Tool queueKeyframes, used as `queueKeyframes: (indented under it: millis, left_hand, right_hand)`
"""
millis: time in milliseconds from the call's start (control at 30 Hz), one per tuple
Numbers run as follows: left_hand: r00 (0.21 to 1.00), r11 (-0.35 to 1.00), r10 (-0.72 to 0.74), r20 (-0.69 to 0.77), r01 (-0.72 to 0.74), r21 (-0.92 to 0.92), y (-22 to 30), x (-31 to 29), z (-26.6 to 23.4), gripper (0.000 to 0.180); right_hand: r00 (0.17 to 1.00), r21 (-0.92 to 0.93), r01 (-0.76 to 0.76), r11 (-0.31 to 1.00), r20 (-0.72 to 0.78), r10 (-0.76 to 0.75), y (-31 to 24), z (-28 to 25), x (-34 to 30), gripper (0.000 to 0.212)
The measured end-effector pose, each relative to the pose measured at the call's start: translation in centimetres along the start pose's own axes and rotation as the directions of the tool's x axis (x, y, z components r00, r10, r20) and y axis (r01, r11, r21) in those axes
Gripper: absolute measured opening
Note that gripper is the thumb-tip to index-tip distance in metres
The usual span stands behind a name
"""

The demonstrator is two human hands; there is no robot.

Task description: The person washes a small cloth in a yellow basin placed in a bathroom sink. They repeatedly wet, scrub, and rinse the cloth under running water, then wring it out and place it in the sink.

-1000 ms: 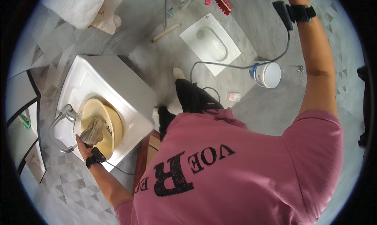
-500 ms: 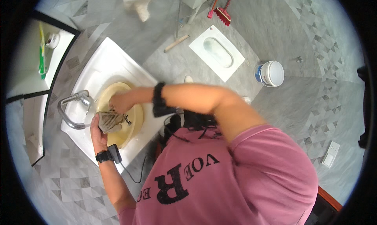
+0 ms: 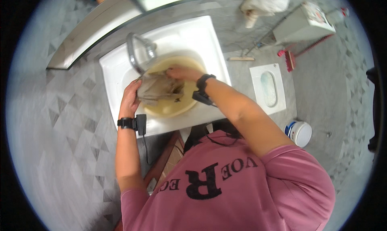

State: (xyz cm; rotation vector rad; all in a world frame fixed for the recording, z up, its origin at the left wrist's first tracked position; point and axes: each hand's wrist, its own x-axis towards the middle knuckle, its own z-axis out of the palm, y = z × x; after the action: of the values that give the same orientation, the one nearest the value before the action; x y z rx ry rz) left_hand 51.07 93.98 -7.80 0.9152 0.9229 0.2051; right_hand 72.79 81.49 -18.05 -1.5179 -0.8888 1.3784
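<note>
A wet-looking grey-beige cloth (image 3: pixel 156 88), darker along one side, is stretched between my hands above a pale yellow basin (image 3: pixel 171 109). My left hand (image 3: pixel 131 95) is closed on its left edge. At its upper right, my right hand (image 3: pixel 183 73) pinches the cloth; the fingertips are blurred and partly hidden. The basin stands inside a white washbasin (image 3: pixel 207 35), and a chrome faucet (image 3: pixel 132 53) arches over its left rim. How much water the basin holds, I cannot tell.
A framed mirror or shelf unit (image 3: pixel 92 31) runs along the wall beyond the faucet. To the right are a white squat toilet (image 3: pixel 268 88), a red brush (image 3: pixel 289 61), a white-and-blue bucket (image 3: pixel 301 133) and a hanging white cloth or bag (image 3: pixel 268 3).
My view has turned, so the washbasin appears farther right. The cloth, bunched at my left hand before, is now spread wider, with my right hand drawn away to the right.
</note>
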Motion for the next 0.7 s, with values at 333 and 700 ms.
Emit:
queueKeyframes:
  millis: [333, 700]
  left_hand:
    - [0.940, 0.993, -0.110, -0.322, 0.120, 0.013, -3.6, 3.1, -3.8, 0.049]
    - [0.950, 0.863, -0.278, -0.141, 0.182, -0.471, -7.8, 6.8, -1.2, 0.070]
  right_hand:
    - [0.957, -0.403, -0.285, 0.870, -0.177, 0.231, -0.8, -0.6, 5.0, 0.032]
    - [0.984, -0.903, -0.047, 0.426, 0.031, 0.174, 1.1, 6.6, 4.5, 0.036]
